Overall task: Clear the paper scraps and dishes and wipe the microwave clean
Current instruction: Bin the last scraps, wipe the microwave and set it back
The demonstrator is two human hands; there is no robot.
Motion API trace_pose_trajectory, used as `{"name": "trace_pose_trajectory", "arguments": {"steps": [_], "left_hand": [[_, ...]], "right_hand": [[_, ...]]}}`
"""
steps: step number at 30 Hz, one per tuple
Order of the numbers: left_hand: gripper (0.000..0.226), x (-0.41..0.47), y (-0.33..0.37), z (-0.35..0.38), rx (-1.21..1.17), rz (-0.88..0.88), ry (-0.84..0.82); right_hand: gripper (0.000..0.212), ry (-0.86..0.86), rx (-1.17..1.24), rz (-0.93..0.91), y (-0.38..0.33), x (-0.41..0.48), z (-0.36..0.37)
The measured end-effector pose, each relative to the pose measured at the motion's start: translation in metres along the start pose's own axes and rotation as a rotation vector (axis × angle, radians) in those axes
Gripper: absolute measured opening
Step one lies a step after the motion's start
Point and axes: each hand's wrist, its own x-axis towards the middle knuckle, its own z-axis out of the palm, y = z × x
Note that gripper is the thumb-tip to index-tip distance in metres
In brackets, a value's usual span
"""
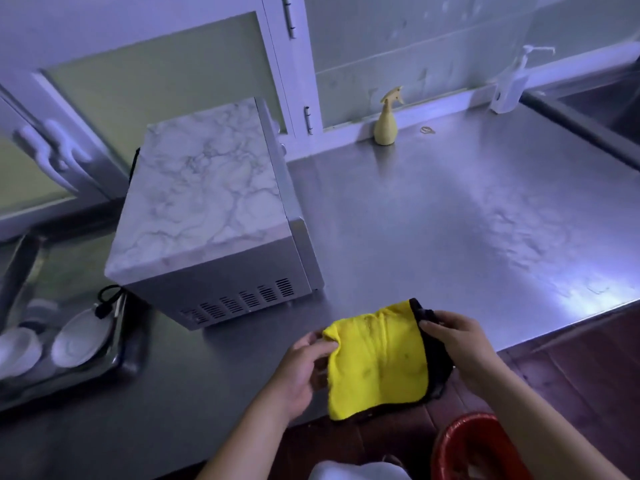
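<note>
Hands nearest: the left hand (304,362) and right hand (457,344) each pinch an edge of the yellow cloth (377,358) between curled fingers (433,328), spreading it over the table (450,220) edge, likely to fold a wiping face. Beyond, left, stands the microwave (207,195), with dishes (79,337) in a tray (133,358) beside it.

The microwave (207,202) is standing on the left part of the bench (450,220), taking up its depth almost to the back. To its right a wide stretch of steel is lying open, with only a spray bottle (386,123) and a pump bottle (509,88) standing along the rear edge. A tray (128,362) of dishes (81,337) is crowding the microwave's left side. Both hands (304,368) are holding a yellow cloth (377,358) over the front edge, above a red bucket (460,445).
</note>
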Motion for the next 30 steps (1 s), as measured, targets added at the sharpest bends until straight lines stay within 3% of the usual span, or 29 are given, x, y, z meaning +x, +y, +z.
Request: {"name": "trace_pose_trajectory", "arguments": {"steps": [3, 7, 10, 13, 18, 21, 24, 28, 30], "left_hand": [[0.016, 0.022, 0.004, 0.029, -0.033, 0.004, -0.017], [0.016, 0.047, 0.007, 0.048, -0.062, 0.051, 0.207], [0.009, 0.045, 0.012, 0.028, -0.099, 0.091, 0.25], [0.017, 0.033, 0.014, -0.024, -0.148, 0.139, 0.352], [0.019, 0.012, 0.018, -0.147, -0.23, 0.169, 0.731], [0.018, -0.001, 0.03, -0.217, -0.2, 0.242, 0.873], [0.022, -0.009, 0.045, -0.274, -0.046, 0.345, 0.944], [0.011, -0.015, 0.075, -0.325, 0.009, 0.426, 0.906], [0.012, -0.015, 0.094, -0.328, 0.019, 0.445, 0.815]], "right_hand": [[0.015, 0.053, -0.105, 0.0, -0.021, 0.031, -0.022], [0.035, 0.12, -0.331, 0.017, -0.04, 0.065, -0.034], [0.044, 0.124, -0.467, -0.051, -0.046, 0.075, -0.02], [0.028, 0.029, -0.475, -0.169, -0.053, 0.073, 0.013], [0.011, -0.14, -0.42, -0.256, -0.068, 0.045, 0.084], [0.014, -0.185, -0.407, -0.403, -0.089, 0.015, 0.134], [0.025, -0.102, -0.41, -0.614, -0.113, -0.016, 0.179], [0.013, 0.049, -0.534, -0.965, -0.145, -0.036, 0.233], [0.027, 0.071, -0.688, -0.945, -0.159, -0.026, 0.257]]}}
